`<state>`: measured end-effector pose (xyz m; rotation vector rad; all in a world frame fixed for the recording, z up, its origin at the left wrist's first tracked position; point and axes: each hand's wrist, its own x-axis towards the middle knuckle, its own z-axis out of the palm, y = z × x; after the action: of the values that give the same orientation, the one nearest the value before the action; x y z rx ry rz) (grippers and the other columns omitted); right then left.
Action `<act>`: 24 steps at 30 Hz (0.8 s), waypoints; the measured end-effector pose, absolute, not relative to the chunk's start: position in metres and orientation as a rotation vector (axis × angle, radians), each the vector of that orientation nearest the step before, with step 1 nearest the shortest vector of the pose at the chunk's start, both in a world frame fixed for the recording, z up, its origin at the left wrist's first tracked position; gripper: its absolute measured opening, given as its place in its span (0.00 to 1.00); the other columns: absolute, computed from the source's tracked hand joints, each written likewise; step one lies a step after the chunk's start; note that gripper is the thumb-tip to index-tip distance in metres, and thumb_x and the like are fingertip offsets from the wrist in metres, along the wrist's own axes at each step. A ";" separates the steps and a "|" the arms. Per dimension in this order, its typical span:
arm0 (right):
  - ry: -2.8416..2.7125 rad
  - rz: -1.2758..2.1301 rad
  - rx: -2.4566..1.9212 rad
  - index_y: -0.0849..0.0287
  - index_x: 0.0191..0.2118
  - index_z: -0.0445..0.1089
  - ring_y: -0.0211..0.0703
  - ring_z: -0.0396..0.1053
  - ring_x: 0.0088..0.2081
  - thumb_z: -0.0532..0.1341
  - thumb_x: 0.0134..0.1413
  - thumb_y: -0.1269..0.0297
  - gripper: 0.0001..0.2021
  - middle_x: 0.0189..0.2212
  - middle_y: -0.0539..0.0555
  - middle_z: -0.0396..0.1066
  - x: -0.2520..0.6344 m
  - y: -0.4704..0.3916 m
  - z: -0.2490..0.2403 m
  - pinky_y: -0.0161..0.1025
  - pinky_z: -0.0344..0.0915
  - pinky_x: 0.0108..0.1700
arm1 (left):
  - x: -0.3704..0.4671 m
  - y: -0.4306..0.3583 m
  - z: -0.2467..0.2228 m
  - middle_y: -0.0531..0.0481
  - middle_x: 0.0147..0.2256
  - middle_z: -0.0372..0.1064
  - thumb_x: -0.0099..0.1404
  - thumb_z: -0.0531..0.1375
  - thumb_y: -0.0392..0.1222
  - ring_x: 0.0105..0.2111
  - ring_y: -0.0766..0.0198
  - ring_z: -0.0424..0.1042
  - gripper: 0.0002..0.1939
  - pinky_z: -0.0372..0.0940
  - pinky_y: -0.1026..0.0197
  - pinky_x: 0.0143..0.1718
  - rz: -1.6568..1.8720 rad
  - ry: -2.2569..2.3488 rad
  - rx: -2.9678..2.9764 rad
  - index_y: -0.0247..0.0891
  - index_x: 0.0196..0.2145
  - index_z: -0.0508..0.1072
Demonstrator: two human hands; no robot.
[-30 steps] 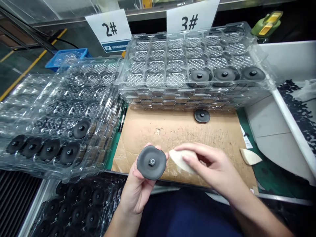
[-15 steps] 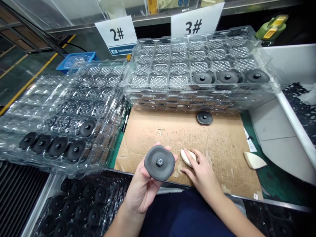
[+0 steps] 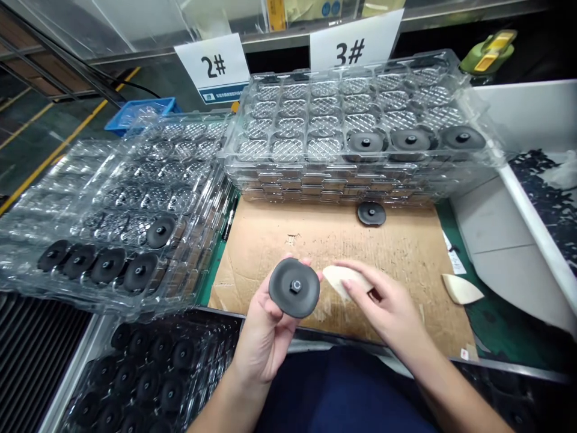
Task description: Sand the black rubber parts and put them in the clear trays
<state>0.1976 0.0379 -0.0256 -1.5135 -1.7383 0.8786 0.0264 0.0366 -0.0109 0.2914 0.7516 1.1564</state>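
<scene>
My left hand grips a black rounded disc part by its edges, its dished face with a small central stud turned up toward me. Between the thumb and fingers of my right hand is a cream-white, wedge-shaped pad, held just right of the disc; I cannot tell whether the two touch. Another black disc lies on the cardboard sheet, close to the clear tray stack. A second cream pad rests at the right edge of the cardboard.
Stacked clear plastic trays stand at the back, with three discs in the front row. More clear trays on the left hold several discs. Below left, a tray is filled with discs. A white bin borders the right side.
My right hand has lifted the cream pad off the cardboard and tilted it beside the disc. The disc in my left hand has shifted slightly up and right.
</scene>
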 end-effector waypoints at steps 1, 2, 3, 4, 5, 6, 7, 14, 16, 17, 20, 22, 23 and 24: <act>-1.710 0.841 -1.447 0.53 0.50 0.62 0.42 0.66 0.45 0.54 0.58 0.68 0.14 0.46 0.53 0.68 0.193 0.039 -0.009 0.38 0.65 0.44 | 0.029 0.036 -0.010 0.47 0.49 0.69 0.47 0.67 0.47 0.48 0.54 0.68 0.29 0.65 0.61 0.48 1.183 0.769 0.315 0.42 0.48 0.69; -1.737 0.807 -1.336 0.54 0.52 0.61 0.42 0.66 0.45 0.54 0.57 0.70 0.17 0.47 0.53 0.67 0.188 0.040 0.007 0.38 0.64 0.44 | 0.032 0.036 -0.009 0.48 0.48 0.70 0.49 0.66 0.45 0.49 0.56 0.67 0.26 0.65 0.62 0.48 1.198 0.782 0.331 0.43 0.48 0.69; -1.789 0.759 -1.204 0.56 0.52 0.61 0.42 0.66 0.43 0.54 0.57 0.72 0.17 0.44 0.54 0.68 0.182 0.040 0.020 0.39 0.63 0.44 | 0.034 0.035 -0.008 0.49 0.47 0.70 0.51 0.66 0.42 0.49 0.58 0.67 0.24 0.64 0.64 0.47 1.204 0.789 0.343 0.44 0.48 0.69; -1.845 0.753 -1.112 0.58 0.51 0.61 0.41 0.66 0.40 0.53 0.56 0.73 0.16 0.41 0.54 0.69 0.177 0.041 0.031 0.39 0.63 0.43 | 0.035 0.035 -0.007 0.50 0.47 0.71 0.53 0.65 0.39 0.49 0.58 0.67 0.23 0.64 0.64 0.47 1.201 0.791 0.351 0.44 0.48 0.69; -1.911 0.773 -1.052 0.60 0.50 0.62 0.40 0.66 0.37 0.53 0.56 0.74 0.15 0.38 0.53 0.70 0.172 0.041 0.039 0.39 0.63 0.41 | 0.036 0.034 -0.007 0.50 0.47 0.71 0.54 0.64 0.36 0.48 0.58 0.68 0.23 0.65 0.64 0.46 1.197 0.799 0.354 0.45 0.48 0.69; -1.968 0.808 -1.033 0.60 0.48 0.64 0.40 0.66 0.35 0.53 0.56 0.74 0.14 0.34 0.53 0.70 0.168 0.042 0.044 0.38 0.63 0.38 | 0.036 0.033 -0.006 0.51 0.46 0.71 0.54 0.63 0.33 0.47 0.58 0.69 0.23 0.65 0.63 0.46 1.193 0.809 0.354 0.46 0.48 0.69; -2.010 0.848 -1.043 0.61 0.46 0.64 0.40 0.65 0.33 0.52 0.56 0.74 0.13 0.32 0.52 0.69 0.165 0.043 0.046 0.38 0.63 0.37 | 0.035 0.032 -0.007 0.51 0.46 0.71 0.55 0.62 0.31 0.47 0.58 0.69 0.24 0.65 0.62 0.47 1.200 0.815 0.353 0.47 0.48 0.68; -2.047 0.837 -0.988 0.64 0.45 0.64 0.39 0.64 0.33 0.52 0.56 0.75 0.12 0.33 0.54 0.69 0.164 0.046 0.043 0.37 0.62 0.37 | 0.029 0.030 -0.007 0.53 0.45 0.71 0.50 0.66 0.42 0.45 0.57 0.70 0.24 0.65 0.61 0.47 1.224 0.772 0.364 0.45 0.47 0.70; -2.057 0.889 -1.005 0.64 0.44 0.65 0.39 0.65 0.33 0.52 0.56 0.75 0.12 0.33 0.53 0.69 0.163 0.045 0.045 0.37 0.63 0.37 | 0.028 0.031 -0.005 0.54 0.44 0.72 0.52 0.65 0.40 0.44 0.59 0.71 0.21 0.65 0.62 0.47 1.239 0.783 0.381 0.46 0.46 0.71; -2.040 0.864 -1.009 0.65 0.45 0.65 0.39 0.65 0.33 0.51 0.56 0.75 0.12 0.34 0.54 0.69 0.162 0.045 0.046 0.37 0.63 0.37 | 0.028 0.031 -0.005 0.54 0.44 0.72 0.52 0.65 0.40 0.44 0.60 0.71 0.21 0.64 0.62 0.48 1.245 0.782 0.384 0.45 0.45 0.71; -2.017 0.798 -1.012 0.66 0.45 0.65 0.42 0.65 0.35 0.51 0.56 0.74 0.12 0.34 0.56 0.69 0.160 0.045 0.047 0.39 0.63 0.39 | 0.026 0.033 -0.005 0.53 0.44 0.72 0.49 0.66 0.44 0.45 0.59 0.70 0.24 0.63 0.62 0.50 1.214 0.763 0.364 0.45 0.46 0.71; -2.043 0.882 -1.050 0.63 0.45 0.65 0.40 0.66 0.34 0.52 0.55 0.74 0.12 0.33 0.53 0.69 0.166 0.044 0.047 0.37 0.64 0.38 | 0.024 0.034 -0.007 0.53 0.45 0.72 0.50 0.66 0.42 0.45 0.57 0.71 0.24 0.65 0.60 0.47 1.184 0.776 0.333 0.47 0.47 0.70; -2.041 0.962 -1.085 0.60 0.45 0.65 0.39 0.67 0.34 0.52 0.55 0.74 0.12 0.33 0.51 0.69 0.170 0.044 0.045 0.36 0.64 0.37 | 0.022 0.034 -0.008 0.53 0.45 0.72 0.51 0.66 0.40 0.44 0.57 0.71 0.23 0.66 0.61 0.46 1.174 0.776 0.320 0.47 0.47 0.70; -2.017 1.048 -1.127 0.57 0.46 0.65 0.37 0.67 0.34 0.52 0.56 0.73 0.13 0.34 0.50 0.70 0.176 0.043 0.042 0.34 0.64 0.38 | 0.021 0.035 -0.009 0.53 0.45 0.72 0.51 0.66 0.40 0.44 0.58 0.71 0.23 0.67 0.63 0.45 1.170 0.764 0.310 0.46 0.46 0.70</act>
<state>0.1758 0.0434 0.0424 -1.1265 -2.0166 1.0476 0.0211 0.0348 -0.0090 0.3102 0.7644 1.1701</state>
